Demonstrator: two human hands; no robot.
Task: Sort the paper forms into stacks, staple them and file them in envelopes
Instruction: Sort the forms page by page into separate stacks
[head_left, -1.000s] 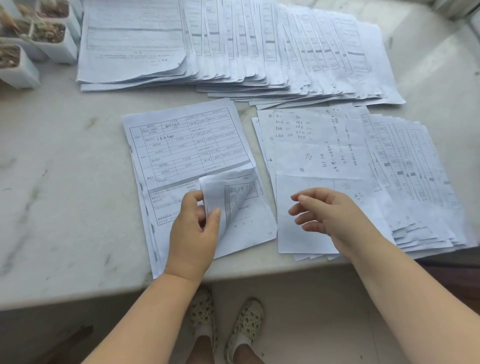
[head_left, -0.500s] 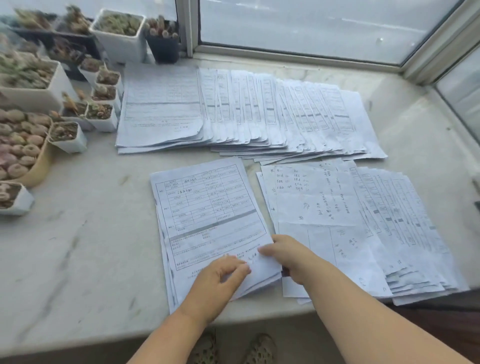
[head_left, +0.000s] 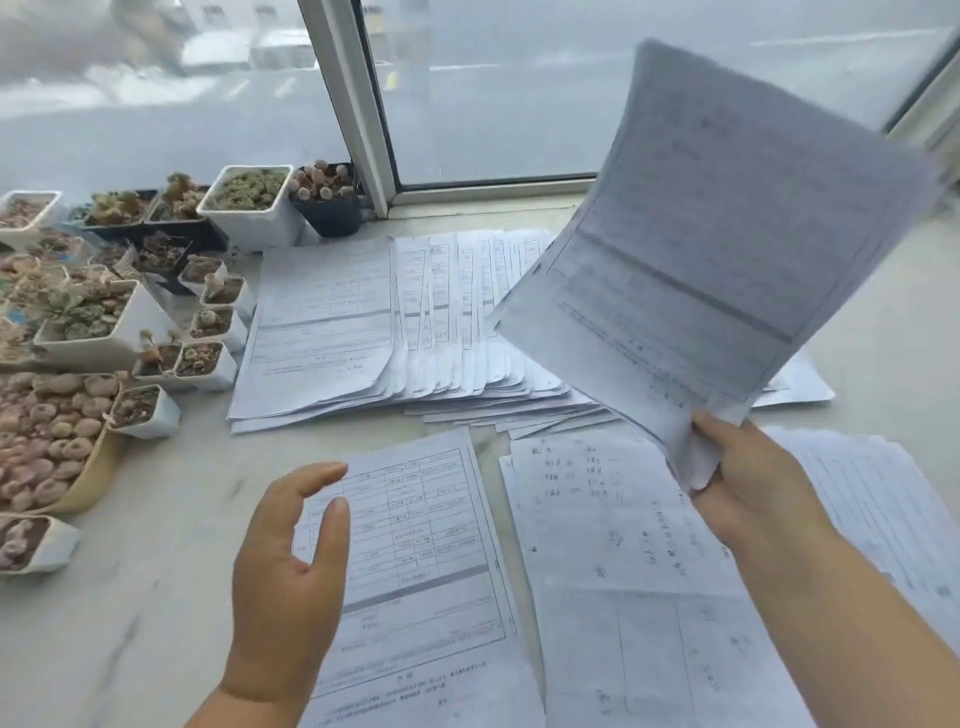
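My right hand grips the lower corner of a printed form and holds it up in the air over the sill, tilted to the right. My left hand hovers with relaxed fingers over the left edge of a small stack of printed forms lying in front of me. To the right of that stack lies a fanned pile with handwritten sheets on top. A long fanned row of forms lies further back, partly hidden by the raised sheet.
Many small pots of succulents crowd the left side of the marble sill. A window frame post and glass stand at the back. The sill's right part is bare stone.
My right hand has lifted the top form off the near stack and raised it high to the right. My left hand has come off the paper. The camera has tilted upward.
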